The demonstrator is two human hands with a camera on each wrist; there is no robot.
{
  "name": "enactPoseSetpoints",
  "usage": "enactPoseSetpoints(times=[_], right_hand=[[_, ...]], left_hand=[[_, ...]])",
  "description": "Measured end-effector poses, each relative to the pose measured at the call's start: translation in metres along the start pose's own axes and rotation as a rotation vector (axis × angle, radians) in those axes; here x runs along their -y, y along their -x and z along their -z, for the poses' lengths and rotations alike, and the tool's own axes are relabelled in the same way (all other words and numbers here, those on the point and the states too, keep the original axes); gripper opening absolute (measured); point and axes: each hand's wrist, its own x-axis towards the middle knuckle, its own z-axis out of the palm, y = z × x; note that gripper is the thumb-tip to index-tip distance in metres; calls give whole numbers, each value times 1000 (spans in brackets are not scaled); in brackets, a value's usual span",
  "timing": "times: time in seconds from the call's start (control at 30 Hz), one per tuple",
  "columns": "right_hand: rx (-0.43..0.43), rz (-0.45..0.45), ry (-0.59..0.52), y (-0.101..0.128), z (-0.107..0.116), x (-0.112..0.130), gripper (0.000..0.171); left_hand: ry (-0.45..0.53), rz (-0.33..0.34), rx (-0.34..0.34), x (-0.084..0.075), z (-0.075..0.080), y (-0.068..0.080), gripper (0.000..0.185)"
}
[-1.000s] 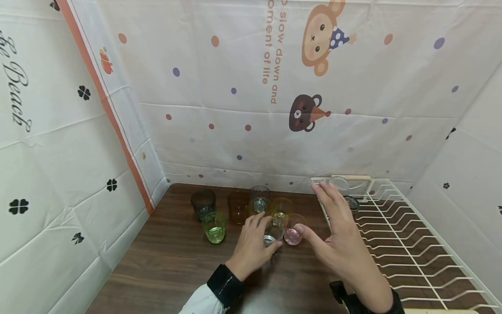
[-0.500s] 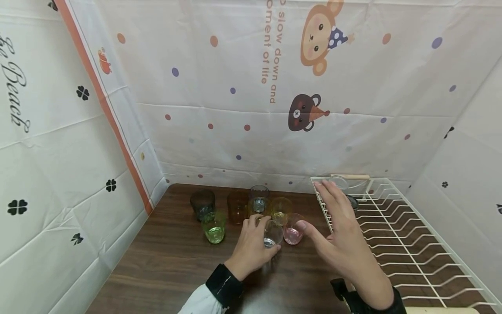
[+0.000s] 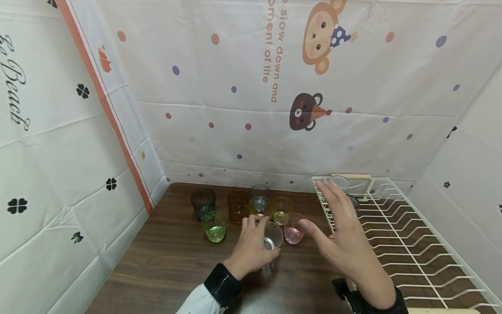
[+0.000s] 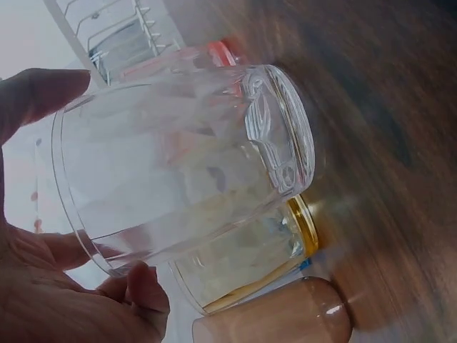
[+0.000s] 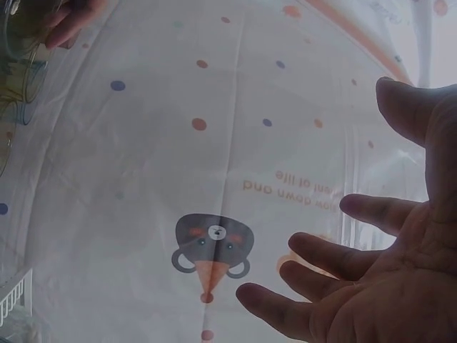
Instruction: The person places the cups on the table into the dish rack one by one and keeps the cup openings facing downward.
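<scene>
Bare table (image 3: 164, 270) in front of the glasses: open approach from the near side and near left. Back blocked by a tight cluster: dark glass (image 3: 202, 203), green glass (image 3: 214, 226), amber glass (image 3: 237, 206), grey glass (image 3: 259, 199), yellow glass (image 3: 281, 210), pink glass (image 3: 293, 228). Gaps between them narrow. Right side taken by wire rack (image 3: 408, 244). Cloth walls (image 3: 70, 174) close left and back.

this looked like a makeshift home kitchen corner: a dark wooden table (image 3: 168, 261) hemmed in by cartoon-printed cloth sheets (image 3: 251, 109) with a monkey and a bear, a white wire dish rack (image 3: 412, 244) at its right edge, coloured drinking glasses (image 3: 243, 207) clustered by the back.
</scene>
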Motion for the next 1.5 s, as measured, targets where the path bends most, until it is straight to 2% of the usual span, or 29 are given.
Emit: enactPoseSetpoints(times=[0.1,0.27,0.7,0.83,0.97,1.07,1.23,1.4,1.5], right_hand=[[-3,2,-2,-1,0,0,92],[-13,6,4,-1,2,-2,90],[-9,-9,4,0,3,-2,90],[-18,2,3,0,2,-2,91],[-19,-6,6,0,2,-2,91],[-12,-24,10,1,3,-1,92],[-2,-33,11,1,3,1,94],[-10,-7,-8,1,2,1,98],[-1,0,-17,1,2,1,101]], left_hand=[[14,12,17,0,3,0,92],[84,28,-7,-1,8,0,87],[388,90,-43,0,19,-3,68],[571,118,-42,0,22,-3,62],[757,160,5,0,27,-2,56],[936,183,76,0,28,-2,56],[1286,276,207,0,30,-3,68],[1555,330,305,1,31,-5,67],[1676,344,359,1,32,-7,65]])
